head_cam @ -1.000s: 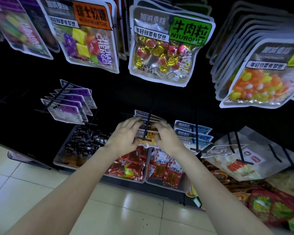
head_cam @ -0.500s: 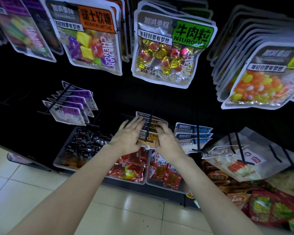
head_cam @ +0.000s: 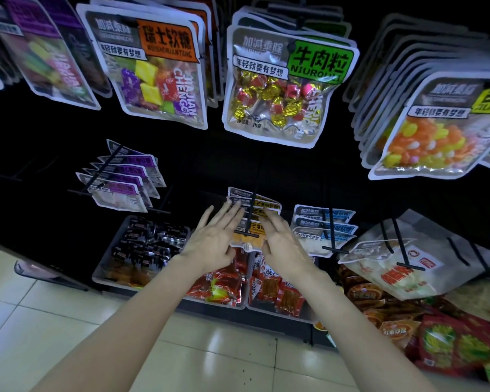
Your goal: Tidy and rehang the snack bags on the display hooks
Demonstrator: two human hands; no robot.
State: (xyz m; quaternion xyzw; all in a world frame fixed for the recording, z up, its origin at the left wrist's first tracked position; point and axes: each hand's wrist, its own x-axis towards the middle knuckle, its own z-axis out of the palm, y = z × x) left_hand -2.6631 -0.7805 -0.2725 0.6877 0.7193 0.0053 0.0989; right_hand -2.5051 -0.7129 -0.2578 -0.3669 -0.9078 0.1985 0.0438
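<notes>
My left hand (head_cam: 215, 239) and right hand (head_cam: 283, 244) flank the orange bags (head_cam: 255, 219) on the low hook (head_cam: 249, 219), fingers straight and spread, gripping nothing. I keep them flat because I am squaring a stack, not lifting it: flat fingers on each side can nudge every bag at once, where a pinch would drag out only 1. My left fingertips (head_cam: 235, 206) lie against the tops of the rear bags; my right fingers (head_cam: 266, 222) reach across the front labels on the other side of the hook. How firmly either side presses I cannot tell.

The bags hang threaded on the hook, fanned so each header shows behind the next, the front one sitting just behind the crossbar at the tip. That bar is why they stay put when pushed from the sides.

To the left, the purple bags (head_cam: 125, 179) hang fanned on their own hook; to the right, the blue bags (head_cam: 323, 222) do the same, just beside my right wrist. The big white bag (head_cam: 393, 261) further right sags across 2 hooks, tilted, and to my eye looks most in need of attention. Below my hands, trays (head_cam: 111, 264) hold loose packets. Above hang the larger candy bags (head_cam: 280, 89).

I judge this stack nearly tidy: a little more straightening, and I could go on to another hook.
</notes>
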